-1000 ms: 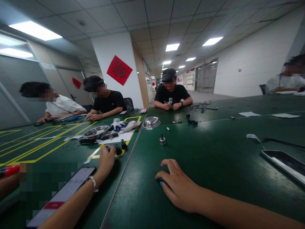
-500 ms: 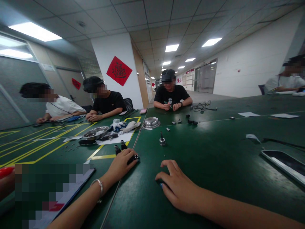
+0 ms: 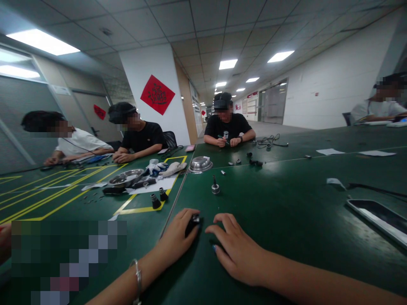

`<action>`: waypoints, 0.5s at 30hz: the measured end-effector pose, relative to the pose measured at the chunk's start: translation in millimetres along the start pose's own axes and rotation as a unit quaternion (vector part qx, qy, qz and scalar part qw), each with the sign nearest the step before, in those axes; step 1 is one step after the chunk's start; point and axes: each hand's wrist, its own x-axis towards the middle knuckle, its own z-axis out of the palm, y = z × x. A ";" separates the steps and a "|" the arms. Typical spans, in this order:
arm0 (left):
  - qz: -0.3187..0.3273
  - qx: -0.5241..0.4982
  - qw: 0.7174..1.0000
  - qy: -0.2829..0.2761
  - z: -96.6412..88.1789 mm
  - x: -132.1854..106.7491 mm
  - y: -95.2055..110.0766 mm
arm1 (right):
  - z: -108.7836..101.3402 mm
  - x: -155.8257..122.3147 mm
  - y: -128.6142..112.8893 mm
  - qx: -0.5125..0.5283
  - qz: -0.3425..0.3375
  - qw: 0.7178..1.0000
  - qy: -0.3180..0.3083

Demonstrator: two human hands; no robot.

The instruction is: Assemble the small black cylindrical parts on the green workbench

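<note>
Gripped between the thumb and fingers of my left hand [image 3: 179, 233] is a black fitting with a metal end [image 3: 192, 223], partly covered by the fingers. My right hand [image 3: 238, 250] lies close by on its right, fingers curved and apart, holding nothing. Two similar black cone-shaped fittings with metal tops, one nearer [image 3: 155, 202] and one farther [image 3: 163, 195], stand upright beyond my left hand. Ahead of both hands a round metal part with an upright dark stem [image 3: 215, 186] rests on the green table [image 3: 270, 203].
A metal bowl [image 3: 201, 164], a metal dish [image 3: 125, 178] and gloves [image 3: 157, 167] lie farther back. Small metal and dark parts [image 3: 256, 162] are scattered beyond. A framed dark tray-like object [image 3: 378, 220] is at right. Several people sit around the table.
My left hand has moved right and nearer, away from the two standing black fittings, carrying the third one toward my right hand. My right hand has hardly moved.
</note>
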 end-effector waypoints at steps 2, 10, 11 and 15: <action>0.000 -0.090 0.995 -0.053 1.8 -3.9 11.8 | 1.0 0.3 0.6 0.000 -0.003 1.000 0.010; 0.008 -0.216 0.964 -0.155 -5.7 -6.9 25.0 | 0.4 1.8 -0.6 -0.008 -0.007 1.000 0.000; 0.007 -0.216 0.964 -0.156 -5.9 -6.6 24.3 | 0.3 2.1 -0.8 -0.010 -0.007 1.000 -0.004; -0.015 -0.243 0.960 -0.141 -3.9 -5.7 19.9 | 1.8 3.3 -0.2 -0.013 -0.004 1.000 -0.005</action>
